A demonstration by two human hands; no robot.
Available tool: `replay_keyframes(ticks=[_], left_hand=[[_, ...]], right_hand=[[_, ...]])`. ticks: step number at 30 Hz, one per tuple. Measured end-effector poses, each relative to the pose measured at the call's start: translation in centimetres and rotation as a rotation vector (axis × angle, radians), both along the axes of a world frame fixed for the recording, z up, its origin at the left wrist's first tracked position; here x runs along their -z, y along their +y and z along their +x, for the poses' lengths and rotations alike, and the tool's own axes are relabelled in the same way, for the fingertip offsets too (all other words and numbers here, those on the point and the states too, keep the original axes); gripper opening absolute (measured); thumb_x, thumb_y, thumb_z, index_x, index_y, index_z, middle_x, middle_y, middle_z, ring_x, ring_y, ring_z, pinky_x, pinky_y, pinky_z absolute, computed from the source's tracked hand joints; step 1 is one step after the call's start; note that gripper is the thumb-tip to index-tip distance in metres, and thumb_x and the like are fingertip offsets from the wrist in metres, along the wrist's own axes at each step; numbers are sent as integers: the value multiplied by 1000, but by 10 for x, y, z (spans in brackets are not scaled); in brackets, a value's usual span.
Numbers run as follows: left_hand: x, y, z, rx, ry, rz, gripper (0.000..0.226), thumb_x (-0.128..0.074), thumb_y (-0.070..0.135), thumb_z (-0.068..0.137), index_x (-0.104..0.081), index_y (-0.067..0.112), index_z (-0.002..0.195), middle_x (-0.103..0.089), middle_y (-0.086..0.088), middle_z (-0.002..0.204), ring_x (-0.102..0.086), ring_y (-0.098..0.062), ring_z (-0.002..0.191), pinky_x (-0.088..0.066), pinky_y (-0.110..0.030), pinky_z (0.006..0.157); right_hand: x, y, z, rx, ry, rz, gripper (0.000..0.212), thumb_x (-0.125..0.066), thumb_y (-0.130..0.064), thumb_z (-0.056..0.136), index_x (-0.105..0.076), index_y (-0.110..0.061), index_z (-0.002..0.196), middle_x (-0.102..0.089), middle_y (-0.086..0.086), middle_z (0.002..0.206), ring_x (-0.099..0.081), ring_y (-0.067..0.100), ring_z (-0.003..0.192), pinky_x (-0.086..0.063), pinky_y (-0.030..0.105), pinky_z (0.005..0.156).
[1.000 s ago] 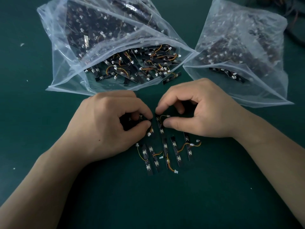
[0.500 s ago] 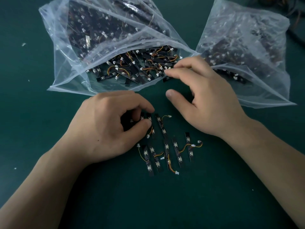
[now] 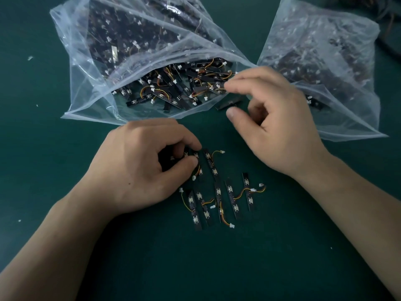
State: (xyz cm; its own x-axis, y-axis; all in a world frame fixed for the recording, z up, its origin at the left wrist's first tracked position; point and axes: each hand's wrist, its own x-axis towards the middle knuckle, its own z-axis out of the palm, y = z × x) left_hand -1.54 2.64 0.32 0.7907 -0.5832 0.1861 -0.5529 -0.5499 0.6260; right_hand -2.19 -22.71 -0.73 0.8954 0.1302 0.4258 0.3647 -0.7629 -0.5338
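Several small black LED strips (image 3: 219, 198) with orange-yellow wires and white plugs lie in a loose row on the green mat. My left hand (image 3: 138, 168) rests at the row's upper left, thumb and forefinger pinching the end of one strip (image 3: 198, 168). My right hand (image 3: 275, 124) is at the mouth of the large clear bag (image 3: 91, 83), which is full of the same strips. A blurred black strip (image 3: 227, 104) pokes out of the bag mouth between that hand's thumb and curled fingers. Whether the hand grips it is unclear.
A second clear bag (image 3: 338, 61) of strips lies at the right, its near edge partly under my right hand. Dark cables (image 3: 388, 22) sit at the far right corner. The green mat (image 3: 195, 268) runs to the near edge.
My right hand left the strip row, rose to the bag mouth, and its fingers have since curled over the strip poking out there. My left hand has stayed put, still pinching.
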Motion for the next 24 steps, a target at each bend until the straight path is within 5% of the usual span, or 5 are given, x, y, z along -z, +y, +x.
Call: replay_keyframes(ticks=[7,14,18,24], left_hand=[[0,1,1,16,9,3,15,-72,33,84,-75,35,98,-63,13,81,-61,-12,74,-49,-35,63],[-2,0,0,15,15,12,16,-73,34,81,-76,36,97,-64,13,82,-59,-9,74,-47,-34,63],[-3,0,0,11,17,16,16,-73,34,81,-75,37,97,-64,13,82,-59,-9,74,-46,-34,63],[-3,0,0,9,22,20,16,-73,36,81,-75,37,97,-63,14,82,-59,-9,74,-46,-33,63]], right_hand=[[-1,0,1,19,-86,101,7,-72,-3,95,-72,-9,99,-63,-6,95,-54,14,66,-43,18,65],[-4,-1,-2,-141,17,169,24,-53,6,97,-70,-5,110,-57,-17,88,-53,0,75,-38,17,74],[-6,0,-4,-197,112,163,28,-51,11,89,-70,-8,96,-55,-8,69,-50,13,62,-35,20,63],[-7,4,-3,-172,113,41,25,-53,1,84,-74,-11,82,-59,-12,77,-57,12,71,-44,32,64]])
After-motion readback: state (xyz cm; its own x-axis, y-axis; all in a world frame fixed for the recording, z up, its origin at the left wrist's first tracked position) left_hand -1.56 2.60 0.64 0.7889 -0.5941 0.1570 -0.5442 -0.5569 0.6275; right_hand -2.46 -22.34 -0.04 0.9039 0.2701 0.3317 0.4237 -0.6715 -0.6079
